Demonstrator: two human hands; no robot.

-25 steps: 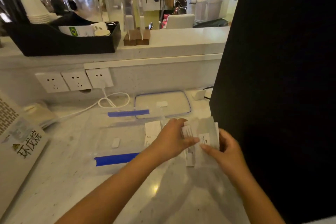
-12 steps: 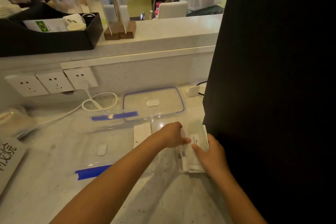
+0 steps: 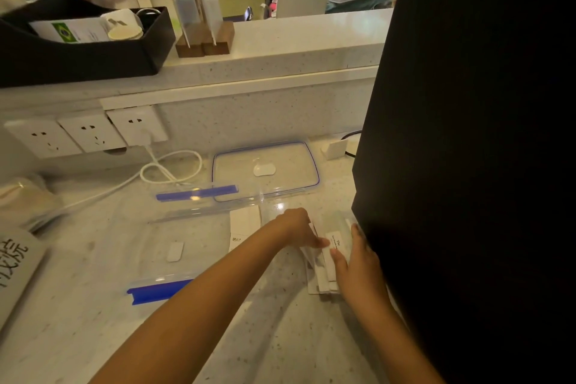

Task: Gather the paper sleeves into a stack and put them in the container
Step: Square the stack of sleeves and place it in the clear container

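both hands, left (image 3: 299, 227) and right (image 3: 358, 262), half-curled, press the sleeves (image 3: 324, 274) from either side on the bench (image 3: 280, 337), likely squaring them.

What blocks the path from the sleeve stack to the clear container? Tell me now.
Nothing visible does. The sleeve stack lies on the counter between the left hand and right hand; the clear container sits open-topped just left of it, its lid off behind. One sleeve is already inside.
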